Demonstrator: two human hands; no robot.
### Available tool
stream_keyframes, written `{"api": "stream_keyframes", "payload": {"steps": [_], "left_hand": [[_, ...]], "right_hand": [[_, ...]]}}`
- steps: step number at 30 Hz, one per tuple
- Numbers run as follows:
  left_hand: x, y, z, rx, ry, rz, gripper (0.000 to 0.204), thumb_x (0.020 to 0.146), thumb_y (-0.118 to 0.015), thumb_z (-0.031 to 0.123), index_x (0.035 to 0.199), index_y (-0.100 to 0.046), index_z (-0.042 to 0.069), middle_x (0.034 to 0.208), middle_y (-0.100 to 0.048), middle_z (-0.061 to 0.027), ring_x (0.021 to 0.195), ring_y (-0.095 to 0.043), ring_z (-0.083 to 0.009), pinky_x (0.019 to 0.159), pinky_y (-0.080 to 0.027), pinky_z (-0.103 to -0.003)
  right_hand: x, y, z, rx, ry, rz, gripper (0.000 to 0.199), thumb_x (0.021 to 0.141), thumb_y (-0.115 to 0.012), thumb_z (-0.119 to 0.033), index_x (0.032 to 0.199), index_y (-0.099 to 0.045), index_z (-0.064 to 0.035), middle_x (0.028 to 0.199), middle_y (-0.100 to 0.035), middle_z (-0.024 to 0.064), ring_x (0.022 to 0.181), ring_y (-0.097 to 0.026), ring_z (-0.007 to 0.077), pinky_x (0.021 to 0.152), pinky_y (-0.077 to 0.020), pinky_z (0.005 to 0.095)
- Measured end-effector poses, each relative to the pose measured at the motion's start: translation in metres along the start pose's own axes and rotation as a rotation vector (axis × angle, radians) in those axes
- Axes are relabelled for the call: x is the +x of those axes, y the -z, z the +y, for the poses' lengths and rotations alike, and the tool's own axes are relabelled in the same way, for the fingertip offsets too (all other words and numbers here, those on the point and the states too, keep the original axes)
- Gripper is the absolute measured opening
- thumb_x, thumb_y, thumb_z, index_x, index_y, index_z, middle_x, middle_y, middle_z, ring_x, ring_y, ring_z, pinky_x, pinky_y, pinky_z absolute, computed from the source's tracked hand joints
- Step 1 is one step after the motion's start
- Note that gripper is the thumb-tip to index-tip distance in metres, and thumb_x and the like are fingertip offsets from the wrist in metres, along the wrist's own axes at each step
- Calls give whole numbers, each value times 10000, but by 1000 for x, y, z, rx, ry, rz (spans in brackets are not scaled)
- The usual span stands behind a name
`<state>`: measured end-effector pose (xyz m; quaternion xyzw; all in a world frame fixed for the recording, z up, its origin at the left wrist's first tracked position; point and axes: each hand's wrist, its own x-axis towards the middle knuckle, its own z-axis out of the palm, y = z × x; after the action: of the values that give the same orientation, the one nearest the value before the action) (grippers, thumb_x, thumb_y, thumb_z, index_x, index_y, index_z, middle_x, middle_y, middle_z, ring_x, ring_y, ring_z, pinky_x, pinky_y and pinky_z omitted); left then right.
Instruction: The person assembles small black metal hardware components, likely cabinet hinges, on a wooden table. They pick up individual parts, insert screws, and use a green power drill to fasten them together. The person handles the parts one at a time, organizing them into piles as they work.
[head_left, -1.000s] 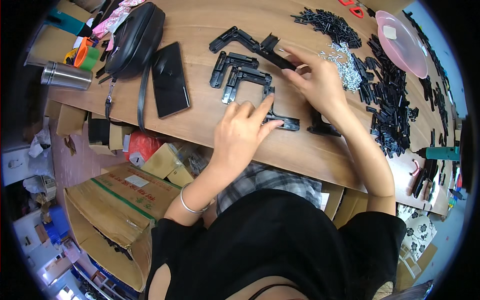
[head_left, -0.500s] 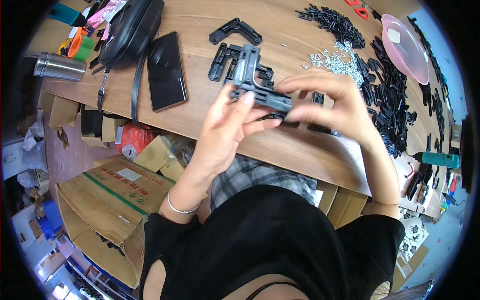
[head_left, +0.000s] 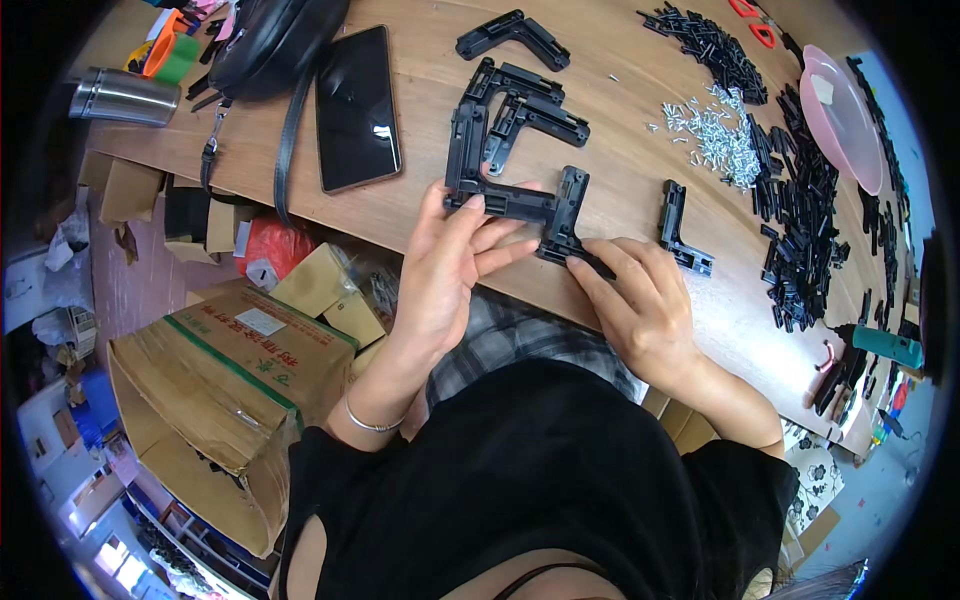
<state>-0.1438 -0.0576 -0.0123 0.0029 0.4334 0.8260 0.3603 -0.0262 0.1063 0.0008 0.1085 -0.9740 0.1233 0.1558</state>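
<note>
The left hand (head_left: 445, 270) gripped a black plastic bracket assembly (head_left: 510, 200), thumb on its upper bar and fingers spread beneath it, at the near edge of the wooden tabletop (head_left: 620, 120). The right hand (head_left: 640, 305) closed its fingertips on the lower right corner of the same assembly, where a short upright piece (head_left: 568, 205) met the horizontal bar; whether that piece was fully seated could not be told from this view. The assembly rose from the left hand as a long vertical arm, its top touching two more black L-shaped brackets (head_left: 525, 100) lying just beyond both hands. A further L-shaped bracket (head_left: 510, 30) lay farther out again. Just right of the right hand lay a single black corner bracket (head_left: 680, 230), apart from the fingers. Beyond it were a scatter of small silver screws (head_left: 715, 140) and heaps of small black parts (head_left: 800, 220), with a pink bowl (head_left: 850, 120) at the far right. Left of the left hand lay a dark smartphone (head_left: 357, 108), then a black bag (head_left: 270, 40) with its strap and a steel flask (head_left: 125, 97). Below the tabletop edge, near the left forearm, stood an open cardboard box (head_left: 215, 380).
</note>
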Motion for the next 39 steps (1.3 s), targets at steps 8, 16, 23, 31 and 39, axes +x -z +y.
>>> {"api": "stream_keyframes", "payload": {"steps": [8,16,23,31,39], "left_hand": [[0,-1,0,39,-105,24,276,945,-373,94,1213,-364,26,1203,-511,-222,1007,-588,-249,849,-513,-353],[-9,-11,8,-111,84,-144,348,931,-340,82,1266,-327,-13,1214,-493,-256,978,-606,-250,832,-530,-340],[-14,-10,8,-90,33,-146,359,924,-345,72,1269,-324,-28,1234,-465,-279,1008,-598,-268,835,-543,-346],[-11,-28,-5,-181,91,-200,365,969,-309,174,1305,-281,33,1281,-431,-256,1067,-565,-282,918,-490,-388],[-13,-64,-34,-159,164,-318,437,991,-234,284,1360,-212,49,1338,-383,-206,1127,-522,-259,934,-477,-358]], "right_hand": [[40,26,49,394,-292,-36,139,758,-629,-113,874,-662,-44,852,-648,120,758,-626,245,669,-484,334],[113,-6,241,-270,-131,226,237,770,-607,-112,1001,-647,-83,847,-667,97,762,-632,286,710,-495,367],[134,-7,213,-189,-365,33,321,716,-648,-89,1037,-630,-95,788,-647,109,759,-628,231,698,-494,325],[64,48,86,909,-621,176,169,847,-598,-73,973,-610,39,898,-664,140,788,-653,155,714,-520,243],[-10,45,10,552,-436,420,208,639,-715,6,832,-670,-58,915,-614,100,881,-574,216,764,-447,308]]}}
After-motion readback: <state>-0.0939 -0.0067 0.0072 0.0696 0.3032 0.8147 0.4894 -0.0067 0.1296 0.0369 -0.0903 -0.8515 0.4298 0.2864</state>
